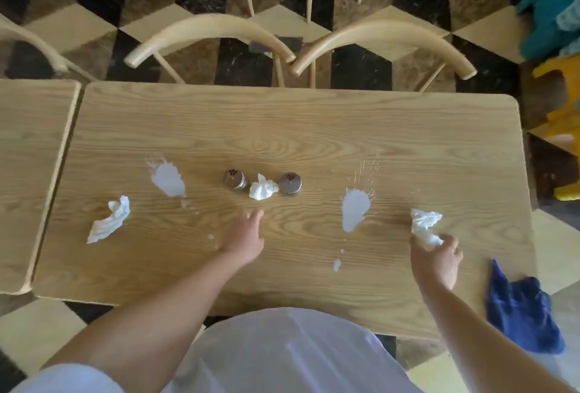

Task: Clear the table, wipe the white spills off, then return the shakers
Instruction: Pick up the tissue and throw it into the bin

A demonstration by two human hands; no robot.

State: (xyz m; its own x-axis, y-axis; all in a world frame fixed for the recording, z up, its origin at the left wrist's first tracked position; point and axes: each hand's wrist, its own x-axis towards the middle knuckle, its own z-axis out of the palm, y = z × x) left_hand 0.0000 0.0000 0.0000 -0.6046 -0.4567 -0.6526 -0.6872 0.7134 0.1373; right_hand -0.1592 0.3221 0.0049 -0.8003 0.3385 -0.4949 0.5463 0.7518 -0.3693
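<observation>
Checkered marble floor and pale bentwood chairs [216,38] across the top of the frame, then a light oak-grain rectangular table [282,129] filling the middle.

Going left to right on the tabletop:
- crumpled white tissue [110,218] lying loose at centre left, touching nothing
- big white liquid splat [168,181] just right of it, with small drips below
- round steel shaker with a perforated lid [234,180], upright, dead centre
- second balled-up white tissue [262,187] wedged between the shakers, looks to touch the left one
- matching steel shaker [290,183], also upright
- another white puddle [354,210] right of centre with fine spray above it, plus a small drop nearer the bottom edge
- rumpled dark blue cloth [521,314] at lower right, hanging over the table corner

Left hand [246,235] stretched toward the middle tissue, fingers loosely open, holding nothing, tips just short of it. Right hand [437,256] closed around a third wadded white tissue [423,225], most of the wad sticking up past the fingers.

Pretty clearly still the clearing step: one tissue picked up, two left, shakers not moved, nothing wiped, cloth untouched.

Next move probably a pinch on that middle tissue. Tight spot though, shakers close on both sides, so lifting straight up beats dragging, otherwise easy to tip one. Then the far-left tissue, staying clear of the wet splat on the way over.
</observation>
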